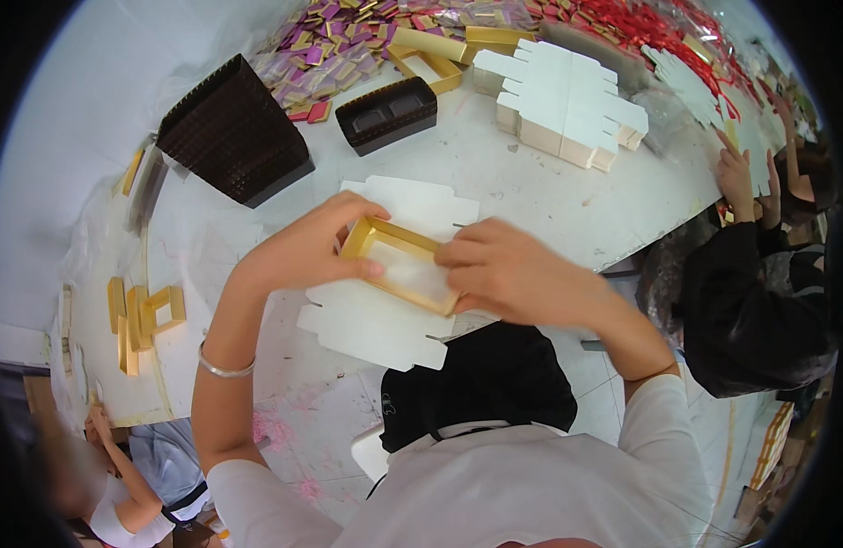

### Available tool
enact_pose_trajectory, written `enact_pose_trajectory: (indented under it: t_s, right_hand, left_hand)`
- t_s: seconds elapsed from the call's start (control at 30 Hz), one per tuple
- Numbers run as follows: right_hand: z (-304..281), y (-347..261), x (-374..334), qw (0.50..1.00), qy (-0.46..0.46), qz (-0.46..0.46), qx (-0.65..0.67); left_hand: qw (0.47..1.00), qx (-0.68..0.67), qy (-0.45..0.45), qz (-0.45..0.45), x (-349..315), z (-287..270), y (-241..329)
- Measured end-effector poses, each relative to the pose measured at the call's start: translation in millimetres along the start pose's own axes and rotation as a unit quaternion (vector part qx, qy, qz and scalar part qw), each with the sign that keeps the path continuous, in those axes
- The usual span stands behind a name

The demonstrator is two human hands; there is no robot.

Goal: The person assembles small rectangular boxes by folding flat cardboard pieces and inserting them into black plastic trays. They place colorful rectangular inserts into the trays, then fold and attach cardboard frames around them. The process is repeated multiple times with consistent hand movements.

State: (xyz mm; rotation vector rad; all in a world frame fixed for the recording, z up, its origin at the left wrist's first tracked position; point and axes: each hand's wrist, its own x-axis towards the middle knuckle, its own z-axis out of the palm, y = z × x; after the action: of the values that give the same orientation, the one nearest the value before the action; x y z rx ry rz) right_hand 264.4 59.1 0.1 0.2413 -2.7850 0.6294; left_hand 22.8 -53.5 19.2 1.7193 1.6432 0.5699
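Observation:
A shallow gold-edged cardboard box (pixel 405 239) with a whitish bottom lies tilted in front of me, over a flat white die-cut card sheet (pixel 371 324). My left hand (pixel 316 242) grips its left end, with the thumb on the near side and the fingers on the far corner. Around the right end, my right hand (pixel 522 274) has its fingers bent and pressed against the wall; they are slightly blurred. Tabs of the sheet show beyond and nearer than the box, while its middle is hidden beneath the box and my hands.
Dark brown plastic trays (pixel 234 132) stand stacked at the far left, beside a single tray (pixel 385 114). White card blanks (pixel 568 100) are piled far right. Gold boxes (pixel 134 320) lie left. Purple-and-gold pieces (pixel 321 46) and red ribbons (pixel 622 23) cover the back. Co-workers sit right and lower left.

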Motion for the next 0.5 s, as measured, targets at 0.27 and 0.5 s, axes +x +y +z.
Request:
enact_pose_trajectory:
  t_s: [0.27, 0.5]
  right_hand:
    - [2.7, 3.4, -22.6, 0.996, 0.053, 0.064, 0.025]
    - [2.9, 23.2, -15.8, 0.983, 0.063, 0.108, 0.137]
  left_hand:
    - [0.999, 0.007, 0.044, -0.007, -16.7, 37.3, 21.3]
    - [0.995, -0.002, 0.099, 0.01, -20.8, 44.1, 20.6]
